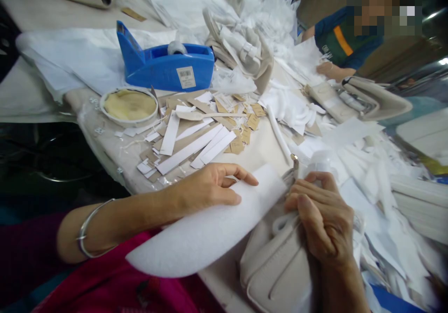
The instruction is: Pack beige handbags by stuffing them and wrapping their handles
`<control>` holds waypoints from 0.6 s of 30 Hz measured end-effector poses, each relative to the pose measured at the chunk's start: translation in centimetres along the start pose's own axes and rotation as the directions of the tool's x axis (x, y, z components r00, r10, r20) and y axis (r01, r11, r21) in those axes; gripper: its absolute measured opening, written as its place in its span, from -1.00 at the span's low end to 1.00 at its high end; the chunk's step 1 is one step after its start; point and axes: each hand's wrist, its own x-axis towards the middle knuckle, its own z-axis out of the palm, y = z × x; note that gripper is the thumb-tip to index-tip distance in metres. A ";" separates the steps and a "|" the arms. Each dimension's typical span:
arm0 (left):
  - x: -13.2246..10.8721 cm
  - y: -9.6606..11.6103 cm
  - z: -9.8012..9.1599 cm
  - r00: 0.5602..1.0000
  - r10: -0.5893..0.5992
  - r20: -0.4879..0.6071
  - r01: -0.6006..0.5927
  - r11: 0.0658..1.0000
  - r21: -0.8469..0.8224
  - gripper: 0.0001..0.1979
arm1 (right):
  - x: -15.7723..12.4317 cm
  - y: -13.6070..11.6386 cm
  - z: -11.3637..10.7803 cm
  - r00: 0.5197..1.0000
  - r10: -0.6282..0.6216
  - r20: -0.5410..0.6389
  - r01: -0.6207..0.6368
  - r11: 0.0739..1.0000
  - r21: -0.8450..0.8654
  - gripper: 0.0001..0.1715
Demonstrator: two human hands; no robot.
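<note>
My left hand [210, 187] lies on a white foam sheet [206, 231], fingers stretched over its upper edge and thumb under, gripping it. The sheet curves from my lap toward a cream leather handbag [276, 271] at the table's near edge. My right hand [322, 215] is closed on the top of the bag near its metal zipper pull [294, 162], fingers curled tight around the opening. A silver bangle [89, 233] circles my left wrist.
Paper strips and small brown tags [196, 140] litter the table. A blue tape dispenser [164, 63] and a round tin of yellowish paste [129, 106] stand at the far left. Another person [343, 42] works on cream bags [357, 98] at the far right, amid white foam scraps.
</note>
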 end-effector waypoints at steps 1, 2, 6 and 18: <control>0.3 -0.2 0.1 1.000 0.023 0.009 -0.023 0.999 0.031 -0.54 | -0.1 0.0 -0.1 1.000 0.006 -0.004 -0.006 1.000 0.004 -0.66; 0.5 -0.4 0.1 0.998 0.065 0.008 -0.065 0.995 0.080 -0.55 | -0.2 -0.1 -0.1 1.000 0.014 -0.008 -0.014 1.000 0.009 -0.65; 1.2 -1.3 -0.7 0.949 0.305 -0.078 -0.235 0.851 0.470 -0.54 | -0.4 -0.2 -0.4 0.999 0.031 -0.021 -0.031 0.999 0.020 -0.63; -1.3 -3.0 2.5 0.640 0.559 0.526 -0.743 0.278 0.608 -0.68 | -0.2 -0.1 -0.6 1.000 0.026 -0.013 -0.026 1.000 0.002 -0.62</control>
